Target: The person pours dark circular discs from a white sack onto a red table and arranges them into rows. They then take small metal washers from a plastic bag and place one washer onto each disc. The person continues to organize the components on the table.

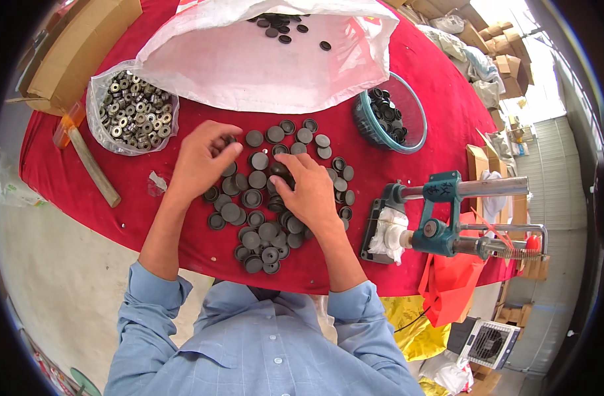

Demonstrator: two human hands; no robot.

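dozens of dark grey, round, shallow caps [257, 179] lie loosely scattered, some overlapping, between and below the two hands, some face up, others turned over. the left hand [206, 153] is at their upper left edge, thumb and forefinger pinching a small dark piece [230, 139], partly hidden. the right hand [306, 188] is over the middle of the spread, its fingers curled round a glossy black rounded piece [281, 173]; its exact shape is hidden.

beyond the left hand, to its left, a clear plastic bag [174, 117] holds silver ring-shaped metal bearings [138, 117]. ahead of both hands, a white woven sack [249, 89] gapes open, with black discs [272, 32] inside. ahead and right of the right hand is a round teal plastic basket [420, 113] of black parts; further right, a teal-and-silver metal press [449, 204] is on the red cloth-covered worktop [183, 241].
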